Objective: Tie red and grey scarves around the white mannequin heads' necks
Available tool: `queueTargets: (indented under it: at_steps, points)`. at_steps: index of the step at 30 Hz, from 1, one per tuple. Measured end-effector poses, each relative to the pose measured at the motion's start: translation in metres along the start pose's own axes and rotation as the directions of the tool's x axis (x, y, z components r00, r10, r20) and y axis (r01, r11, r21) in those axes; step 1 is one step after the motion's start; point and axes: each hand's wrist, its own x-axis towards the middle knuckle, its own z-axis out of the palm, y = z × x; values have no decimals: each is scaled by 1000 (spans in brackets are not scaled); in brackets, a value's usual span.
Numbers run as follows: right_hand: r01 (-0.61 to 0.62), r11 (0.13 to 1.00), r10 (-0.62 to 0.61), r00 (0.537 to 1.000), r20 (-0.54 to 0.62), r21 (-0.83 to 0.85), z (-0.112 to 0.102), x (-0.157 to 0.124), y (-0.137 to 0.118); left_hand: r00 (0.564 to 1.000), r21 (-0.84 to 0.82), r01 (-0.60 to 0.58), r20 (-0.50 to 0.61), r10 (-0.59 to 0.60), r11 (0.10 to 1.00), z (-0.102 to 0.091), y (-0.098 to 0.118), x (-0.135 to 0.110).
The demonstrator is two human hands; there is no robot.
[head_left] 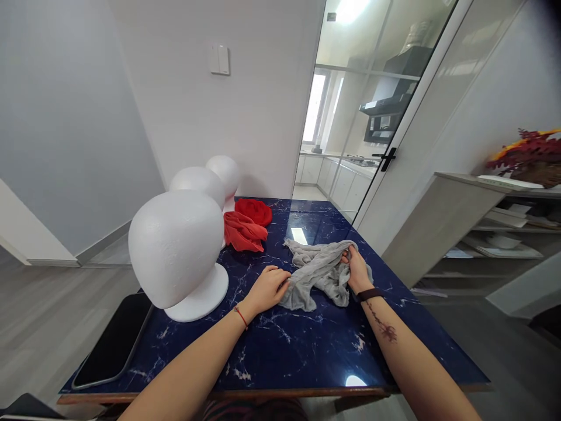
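A crumpled grey scarf [322,272] lies on the blue marbled table, part of it lifted between my hands. My right hand [357,269] is closed on its right end, fingers curled into the cloth. At its left edge, my left hand [268,287] pinches the fabric between thumb and fingers; the fingertips are partly hidden. Left of my hands stands a white foam mannequin head [177,245] on a round base, with two more foam heads [199,182] behind it in a row. Beside them rest a red crumpled cloth [245,231] and a red knitted hat [254,210].
A dark phone [114,339] lies at the left edge of the table [280,356]. The wall with a light switch [220,59] is behind. A glass door [350,105] and a shelf unit [473,234] stand to the right.
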Motion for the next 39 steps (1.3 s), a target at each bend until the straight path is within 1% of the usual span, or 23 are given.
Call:
queueTargets:
  at_steps: [2, 3, 5, 6, 8, 9, 10, 11, 12, 13, 15, 16, 17, 18, 19, 23, 25, 27, 31, 33, 34, 36, 39]
  points:
    - [-49, 999, 50, 998, -36, 21, 5, -5, 2, 999, 10, -26, -38, 26, 1000, -3, 7, 0]
    - [-52, 999, 52, 999, -8, -3, 10, -10, 1, 998, 23, -39, -47, 40, 999, -6, 12, -1]
    - [51, 990, -27, 983, 182, -129, 22, -24, -3, 997, 54, -63, -46, 65, 997, -14, 22, -7]
    - [152, 969, -84, 945, 315, -197, 29, -31, -6, 996, 70, -69, -44, 72, 995, -18, 27, -13]
    - [357, 896, -171, 824, 540, -262, 42, -46, -13, 995, 92, -49, -84, 56, 995, -26, 38, -30]
    - [420, 870, -196, 776, 599, -259, 47, -51, -16, 990, 96, -14, -141, 27, 995, -29, 43, -42]
    - [450, 857, -209, 750, 628, -253, 51, -55, -18, 973, 94, 40, -230, -17, 995, -31, 48, -56]
    - [455, 854, -208, 742, 637, -251, 53, -58, -20, 933, 82, 118, -351, -82, 990, -33, 51, -71]
    - [453, 855, -202, 740, 641, -254, 55, -59, -21, 860, 54, 209, -486, -157, 976, -34, 53, -86]
    - [455, 852, -196, 737, 647, -260, 55, -59, -20, 743, 5, 304, -626, -234, 953, -34, 52, -100]
    - [455, 845, -186, 741, 645, -280, 55, -57, -17, 434, -156, 462, -819, -376, 873, -37, 46, -125]
    - [453, 845, -184, 747, 638, -286, 54, -56, -15, 296, -250, 506, -849, -438, 826, -39, 40, -135]
    - [450, 844, -184, 753, 631, -291, 54, -55, -13, 198, -328, 535, -847, -493, 779, -41, 33, -142]
    - [449, 844, -186, 758, 625, -294, 53, -55, -12, 150, -378, 559, -829, -538, 738, -44, 25, -147]
    - [450, 843, -189, 762, 619, -296, 52, -55, -11, 141, -390, 583, -815, -562, 713, -47, 16, -150]
    - [449, 841, -192, 769, 609, -302, 51, -55, -11, 284, -270, 691, -752, -595, 671, -58, -9, -147]
    - [442, 846, -189, 771, 608, -297, 51, -56, -11, 322, -210, 742, -722, -613, 637, -63, -12, -140]
    - [437, 853, -192, 772, 606, -286, 50, -56, -12, 314, -180, 798, -690, -652, 574, -70, -9, -132]
    - [441, 857, -207, 769, 605, -267, 50, -54, -11, 213, -149, 904, -654, -726, 399, -83, -4, -122]
    - [441, 855, -203, 769, 607, -272, 49, -54, -11, 182, -146, 922, -651, -737, 357, -88, -9, -121]
    - [440, 854, -199, 769, 608, -278, 49, -54, -12, 186, -149, 920, -649, -737, 363, -90, -13, -122]
    - [440, 851, -192, 769, 610, -287, 49, -53, -13, 249, -159, 883, -639, -728, 442, -93, -25, -125]
    - [442, 852, -192, 763, 617, -281, 48, -53, -14, 416, -184, 755, -607, -677, 630, -94, -40, -130]
